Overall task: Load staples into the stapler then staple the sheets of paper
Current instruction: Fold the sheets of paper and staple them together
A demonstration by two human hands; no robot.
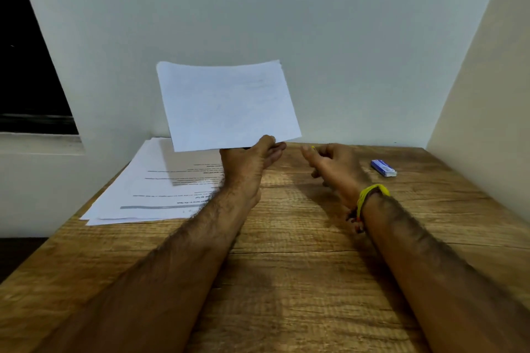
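Observation:
My left hand (249,163) pinches the lower edge of a few white sheets (226,103) and holds them upright above the wooden table (286,281), blank side toward me. To its right, my right hand (332,166) hovers just over the table with its fingers curled round a small yellow thing (313,147). Only the tip of that thing shows beside the forefinger; the rest is hidden in the hand. No stapler is plainly in view. A small blue and white staple box (383,168) lies on the table to the right of my right hand.
A loose stack of printed papers (149,192) lies at the table's back left, partly under my left forearm. White walls close the table in at the back and on the right. A dark window is at the far left.

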